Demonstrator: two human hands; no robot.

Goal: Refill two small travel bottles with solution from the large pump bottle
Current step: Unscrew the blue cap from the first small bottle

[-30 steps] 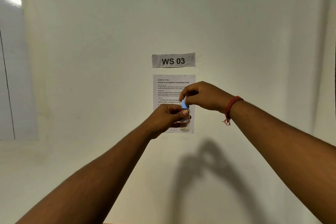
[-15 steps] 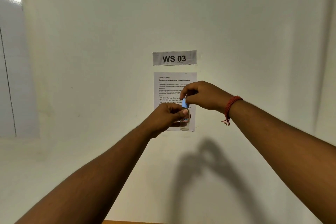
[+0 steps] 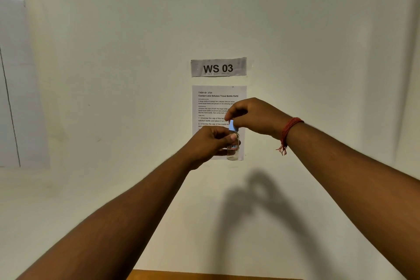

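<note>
A small clear travel bottle [image 3: 233,151] is held upright in mid-air before a pale wall. The left hand [image 3: 212,143] grips its smooth round body, while the right hand [image 3: 256,117], from above, pinches its light blue cap [image 3: 232,125]. Behind hang a printed instruction sheet [image 3: 216,107] and a "WS 03" label [image 3: 218,67].

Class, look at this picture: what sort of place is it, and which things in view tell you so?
Probably a numbered workstation set up for recorded tasks: a "WS 03" label and a printed task sheet hang on a plain white wall.
</note>
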